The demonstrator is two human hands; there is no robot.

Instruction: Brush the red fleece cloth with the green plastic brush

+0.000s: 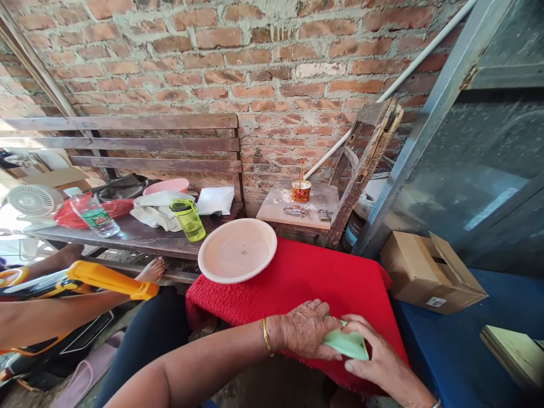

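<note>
A pale green, thin-looking piece (346,343) is held between my two hands over the near edge of the red cloth (331,277); its exact kind cannot be made out. My left hand (308,328), with a gold bangle at the wrist, covers its left part, the fingers closed over it. From the right, my right hand (380,354) grips its other end between thumb and fingers. Beyond the hands, a shallow pink-white basin (238,249) rests on the far left part of the red cloth.
A wooden bench (148,243) carries a green bottle (189,221), a clear water bottle (93,212) and a fan (34,199). A wooden chair (272,209) holds a tin with sticks (301,191) and padlocks. At right stands a cardboard box (429,272). Someone's bare leg (63,320) extends at left.
</note>
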